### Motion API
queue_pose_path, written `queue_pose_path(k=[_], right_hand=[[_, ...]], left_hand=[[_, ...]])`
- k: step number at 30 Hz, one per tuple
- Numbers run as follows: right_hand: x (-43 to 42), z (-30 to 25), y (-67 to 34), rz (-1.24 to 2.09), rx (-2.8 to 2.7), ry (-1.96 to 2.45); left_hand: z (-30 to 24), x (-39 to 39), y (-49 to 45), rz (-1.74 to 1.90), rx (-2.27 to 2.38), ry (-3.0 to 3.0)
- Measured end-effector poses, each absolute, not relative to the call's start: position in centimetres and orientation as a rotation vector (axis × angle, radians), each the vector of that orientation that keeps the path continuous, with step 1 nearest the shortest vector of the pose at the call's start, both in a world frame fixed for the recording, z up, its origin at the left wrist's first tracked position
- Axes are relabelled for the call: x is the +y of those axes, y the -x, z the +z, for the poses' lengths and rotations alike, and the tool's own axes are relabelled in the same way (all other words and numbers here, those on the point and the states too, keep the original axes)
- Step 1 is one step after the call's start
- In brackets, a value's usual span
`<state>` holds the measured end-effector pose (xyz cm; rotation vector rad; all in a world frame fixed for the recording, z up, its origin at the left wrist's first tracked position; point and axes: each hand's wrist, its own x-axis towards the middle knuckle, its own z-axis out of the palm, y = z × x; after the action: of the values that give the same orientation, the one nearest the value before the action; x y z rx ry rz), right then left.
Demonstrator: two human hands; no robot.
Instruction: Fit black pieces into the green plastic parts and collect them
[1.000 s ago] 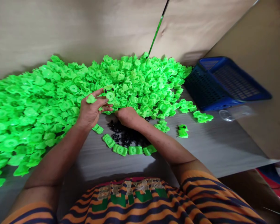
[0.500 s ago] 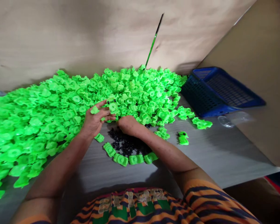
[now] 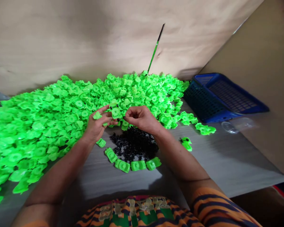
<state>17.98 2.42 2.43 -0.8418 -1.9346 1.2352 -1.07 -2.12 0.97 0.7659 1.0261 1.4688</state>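
My left hand [image 3: 96,126] grips a green plastic toy car body [image 3: 115,112], underside up, with a black wheel axle [image 3: 114,107] across its far end. More green pieces sit between the fingers of this hand. Close beside the car, my right hand [image 3: 144,120] has thumb and forefinger pinched on a small black wheel axle [image 3: 124,117], mostly hidden by the fingertips. Below both hands lies a heap of black wheel axles [image 3: 133,146]. Several green car bodies [image 3: 122,165] curve along the heap's near side.
A large pile of green plastic parts [image 3: 61,110] runs along the wall. A blue perforated basket [image 3: 236,94] is tipped at the right, with a clear plastic piece [image 3: 230,127] by it. A thin stick [image 3: 155,50] stands up from the pile. One green piece [image 3: 186,143] lies apart.
My right hand has risen from the black heap to the car's side, now pinching an axle. My left hand keeps its hold on the car body. The camera view has shifted slightly.
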Motion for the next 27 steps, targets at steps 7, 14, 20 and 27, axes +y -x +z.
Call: queue_pose_path(k=[7,14,20,27], right_hand=[[1.4,1.6,-16.1,1.022,-1.844,0.95],[1.2,1.5,-16.2,0.936,-1.883,0.981],[1.1,1.3,-16.1,0.871,-1.903,0.988],[1.0,1.3,-16.0,0.777,-1.925,0.97]], left_hand=[[0.7,-2.2,1.0,1.452,1.025,-0.826],[1.0,-2.3,0.6,1.465,1.029,-0.801],[0.6,-2.4,0.7,1.449,0.998,-0.837],[0.7,-2.4,0.7,1.459,1.007,-0.809]])
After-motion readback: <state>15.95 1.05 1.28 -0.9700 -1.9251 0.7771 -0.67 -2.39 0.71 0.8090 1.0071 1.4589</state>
